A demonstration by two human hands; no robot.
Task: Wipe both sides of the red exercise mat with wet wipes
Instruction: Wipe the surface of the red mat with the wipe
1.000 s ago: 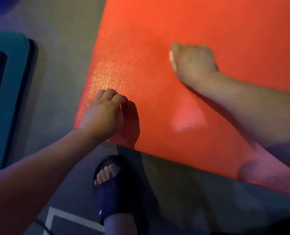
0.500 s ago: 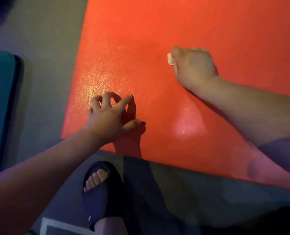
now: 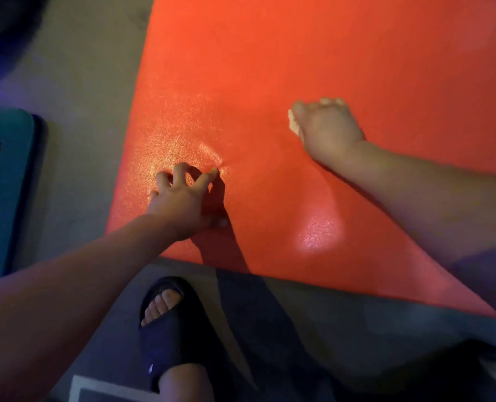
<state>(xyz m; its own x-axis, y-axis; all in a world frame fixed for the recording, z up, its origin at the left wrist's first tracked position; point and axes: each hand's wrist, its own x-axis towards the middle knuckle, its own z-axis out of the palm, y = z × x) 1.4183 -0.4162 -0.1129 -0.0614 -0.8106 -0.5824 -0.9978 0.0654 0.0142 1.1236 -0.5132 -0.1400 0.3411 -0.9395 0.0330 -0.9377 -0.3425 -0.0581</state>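
The red exercise mat (image 3: 299, 68) lies flat on the floor and fills the upper right of the view; its near edge runs diagonally in front of me. My left hand (image 3: 183, 198) is near the mat's near left corner, fingers spread and arched, fingertips pressing the surface, where a small crease shows by the index finger. My right hand (image 3: 328, 126) rests further in on the mat and grips a whitish wet wipe (image 3: 293, 125), which peeks out at the thumb side. A shiny patch shows on the mat between the hands.
My foot in a dark slipper (image 3: 165, 323) stands on the grey floor just short of the mat's edge. A teal mat-like object (image 3: 9, 184) lies at the left, a dark blue round object (image 3: 3, 39) at the upper left, and a white-edged panel (image 3: 107, 390) at the bottom.
My left hand has gone from a closed fist to spread fingers and now presses the mat with its fingertips. My right hand with the wipe has stayed in about the same place.
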